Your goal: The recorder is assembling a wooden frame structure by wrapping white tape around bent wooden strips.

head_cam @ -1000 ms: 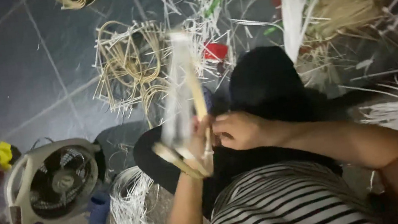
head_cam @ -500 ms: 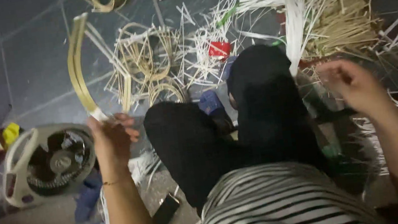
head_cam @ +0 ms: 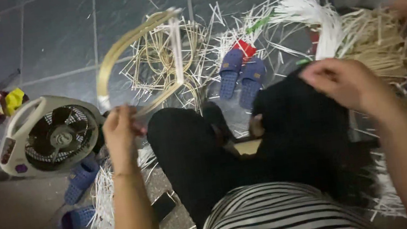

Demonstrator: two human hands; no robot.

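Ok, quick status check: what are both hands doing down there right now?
Left hand shut on curved pale cane hoop, raised over floor. Right hand pinched shut at black-trousered knee; contents unclear. Loose pale cane strips, blue slippers and white fan crowd around.

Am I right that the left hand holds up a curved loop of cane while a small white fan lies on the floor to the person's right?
Not quite. The fan lies on the floor to the person's left, not the right, just beyond the left hand, as the head view shows. The rest stands: that hand does hold up the curved cane loop.
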